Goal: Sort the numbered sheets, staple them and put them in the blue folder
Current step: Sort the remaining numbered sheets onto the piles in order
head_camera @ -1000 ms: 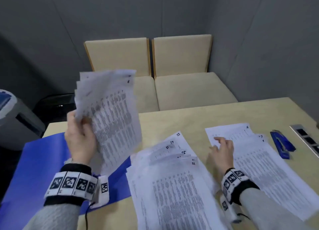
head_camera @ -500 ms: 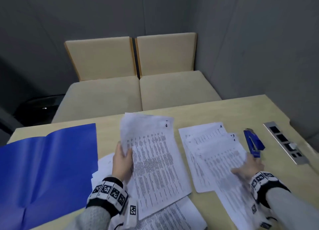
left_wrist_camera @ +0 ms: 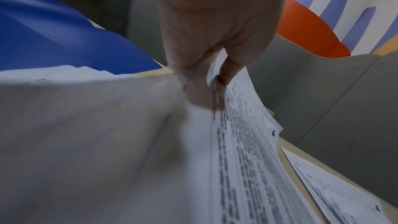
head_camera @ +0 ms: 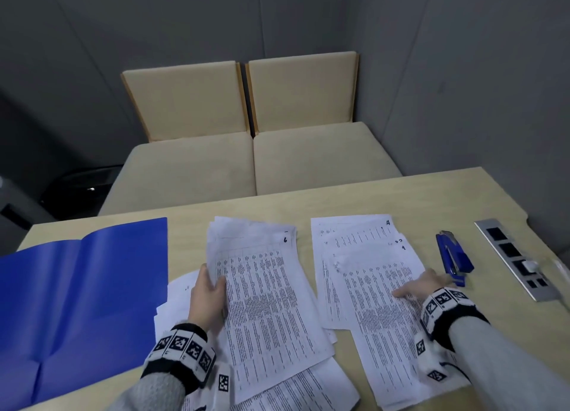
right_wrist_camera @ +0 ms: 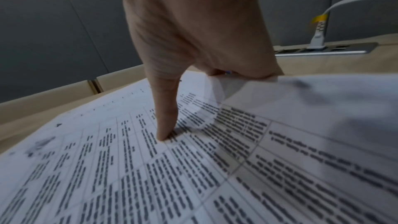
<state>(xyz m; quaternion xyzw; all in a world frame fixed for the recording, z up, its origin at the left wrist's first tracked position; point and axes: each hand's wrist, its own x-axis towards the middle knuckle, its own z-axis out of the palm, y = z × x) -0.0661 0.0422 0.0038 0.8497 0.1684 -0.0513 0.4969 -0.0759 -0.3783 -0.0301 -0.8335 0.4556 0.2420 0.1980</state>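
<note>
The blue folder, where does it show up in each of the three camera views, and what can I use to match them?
Head: the blue folder lies open on the table at lower left, left of the left hand.
Left wrist: upper left, beyond the sheets the left hand grips.
Right wrist: not in it.
Shared landmark: the sheet stack marked 6, held at right of centre in the left wrist view.

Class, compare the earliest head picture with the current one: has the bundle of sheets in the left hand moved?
Yes. The bundle of sheets, gripped by the left hand, has come down from above the blue folder onto the table, right of it.
</note>
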